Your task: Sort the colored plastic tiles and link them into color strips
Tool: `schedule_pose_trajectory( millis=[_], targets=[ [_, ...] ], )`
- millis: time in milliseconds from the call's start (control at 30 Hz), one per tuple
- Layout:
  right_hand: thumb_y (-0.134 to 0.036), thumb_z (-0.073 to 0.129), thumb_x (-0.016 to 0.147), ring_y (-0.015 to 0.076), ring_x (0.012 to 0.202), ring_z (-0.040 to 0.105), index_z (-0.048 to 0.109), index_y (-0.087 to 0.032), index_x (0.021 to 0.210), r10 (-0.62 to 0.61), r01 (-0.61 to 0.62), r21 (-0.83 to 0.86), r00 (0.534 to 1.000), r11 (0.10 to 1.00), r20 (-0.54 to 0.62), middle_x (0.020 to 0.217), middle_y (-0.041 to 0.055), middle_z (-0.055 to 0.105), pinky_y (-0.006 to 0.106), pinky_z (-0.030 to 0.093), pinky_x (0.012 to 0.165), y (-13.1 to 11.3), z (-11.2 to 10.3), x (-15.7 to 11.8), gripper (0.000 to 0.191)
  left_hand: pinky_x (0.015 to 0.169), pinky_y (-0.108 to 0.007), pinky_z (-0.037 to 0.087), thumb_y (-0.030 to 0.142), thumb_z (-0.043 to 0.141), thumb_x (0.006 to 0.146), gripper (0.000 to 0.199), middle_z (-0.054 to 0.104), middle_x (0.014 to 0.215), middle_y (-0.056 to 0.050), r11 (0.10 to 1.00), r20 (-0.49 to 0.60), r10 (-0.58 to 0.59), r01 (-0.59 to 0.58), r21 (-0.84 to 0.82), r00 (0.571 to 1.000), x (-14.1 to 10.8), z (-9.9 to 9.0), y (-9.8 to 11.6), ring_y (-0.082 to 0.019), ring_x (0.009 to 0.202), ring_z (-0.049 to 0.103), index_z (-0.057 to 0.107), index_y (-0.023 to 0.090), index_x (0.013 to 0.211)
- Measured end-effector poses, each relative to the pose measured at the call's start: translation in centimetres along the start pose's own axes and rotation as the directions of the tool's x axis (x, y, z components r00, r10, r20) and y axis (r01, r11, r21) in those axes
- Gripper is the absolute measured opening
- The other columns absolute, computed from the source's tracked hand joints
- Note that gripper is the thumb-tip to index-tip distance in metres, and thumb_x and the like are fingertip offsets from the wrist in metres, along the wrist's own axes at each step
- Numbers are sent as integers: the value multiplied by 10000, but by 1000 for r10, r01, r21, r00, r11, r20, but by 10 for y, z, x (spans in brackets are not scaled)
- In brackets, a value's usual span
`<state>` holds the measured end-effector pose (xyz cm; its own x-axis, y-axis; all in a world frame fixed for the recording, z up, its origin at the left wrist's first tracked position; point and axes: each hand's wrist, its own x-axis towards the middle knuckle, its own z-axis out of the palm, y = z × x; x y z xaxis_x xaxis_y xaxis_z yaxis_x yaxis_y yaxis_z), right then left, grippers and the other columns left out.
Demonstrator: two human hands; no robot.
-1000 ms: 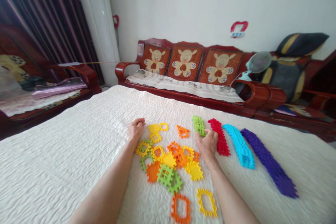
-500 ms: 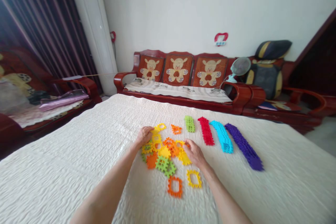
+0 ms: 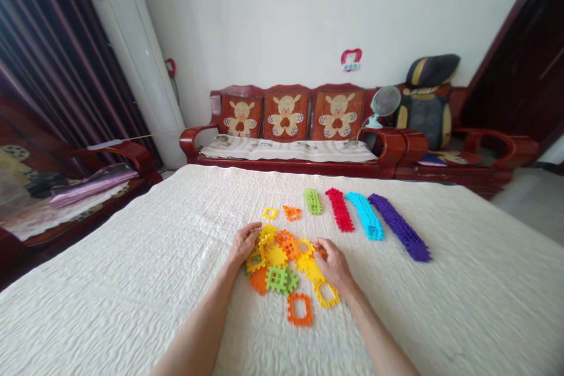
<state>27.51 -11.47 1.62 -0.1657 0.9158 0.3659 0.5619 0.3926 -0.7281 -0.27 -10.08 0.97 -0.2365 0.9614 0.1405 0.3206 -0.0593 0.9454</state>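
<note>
A loose pile of flat plastic building pieces with notched edges lies between my hands. My left hand is cupped along its left side, fingers apart and touching the yellow pieces. On the other side, my right hand curves its spread fingers against the pile, with an orange piece partly hidden between fingers and thumb. A yellow solid piece and a green window piece overlap in the middle. Nearest me are an orange frame and a yellow frame.
Beyond the pile lie a small yellow frame and an orange triangular piece. Stacks of green, red, light blue and purple pieces stretch to the right. A white quilted cover bears everything; a wooden sofa stands behind.
Both hands have shifted inward and the pieces lie closer together. My left hand has come away from the small yellow frame, which lies apart. The camera view has turned slightly right.
</note>
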Motion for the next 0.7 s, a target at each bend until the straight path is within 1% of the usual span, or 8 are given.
schedule_pose_trajectory(
  millis=[100,167,233,300,367,533,600,700],
  targets=[
    [-188,428,745,176,931,601,550,-178,1009,-23,22,25,1000,999,17,991,70,637,309,470,833,1,-1,-1,291,546,-239,447,462,493,765,474,625,632,-13,999,15,6,-7,31,1000,1,-2,0,-134,569,563,643,127,1064],
    [-185,435,754,179,954,590,543,-176,1029,-65,65,0,997,998,31,1015,75,628,317,459,854,0,-1,-1,295,674,-281,480,440,482,783,441,675,816,-52,985,21,104,-106,139,994,3,-1,1,-172,736,610,635,148,1076],
    [-179,450,753,184,964,578,549,-177,1021,-106,108,-44,993,993,45,1010,74,624,325,444,871,-2,0,0,286,828,-318,460,386,477,796,375,665,1007,-75,940,66,226,-235,248,972,5,1,2,-197,917,601,636,170,1058],
    [-175,462,749,188,963,571,560,-181,998,-129,133,-83,990,988,54,991,68,626,328,435,876,-3,1,0,268,901,-333,431,337,461,809,318,648,1068,-76,894,129,300,-326,308,945,6,4,2,-199,989,582,639,185,1025],
    [-172,472,744,190,957,567,564,-179,986,-133,138,-107,990,985,55,980,67,625,329,433,873,-4,1,1,259,901,-329,436,308,436,822,296,651,1050,-72,876,172,323,-363,317,931,7,8,2,-188,982,585,636,194,1008],
    [-163,491,724,185,913,568,561,-174,993,-115,120,-111,992,987,50,951,62,623,325,445,839,-3,1,4,278,894,-314,437,305,456,807,300,650,1057,-76,908,167,316,-349,231,934,3,17,5,-187,973,589,644,185,1008],
    [-157,488,717,178,893,571,558,-175,1007,-106,109,-86,993,990,42,939,58,620,313,456,820,0,1,5,298,863,-297,445,328,489,791,314,664,1013,-65,944,155,266,-289,158,951,0,21,8,-188,947,597,651,187,1020],
    [-156,473,714,169,894,580,553,-171,1017,-94,94,-29,995,995,18,947,61,618,292,474,808,5,2,8,314,696,-252,472,395,506,787,399,667,776,-29,991,183,120,-128,35,976,-5,23,14,-154,732,614,633,172,1092]
  ],
)
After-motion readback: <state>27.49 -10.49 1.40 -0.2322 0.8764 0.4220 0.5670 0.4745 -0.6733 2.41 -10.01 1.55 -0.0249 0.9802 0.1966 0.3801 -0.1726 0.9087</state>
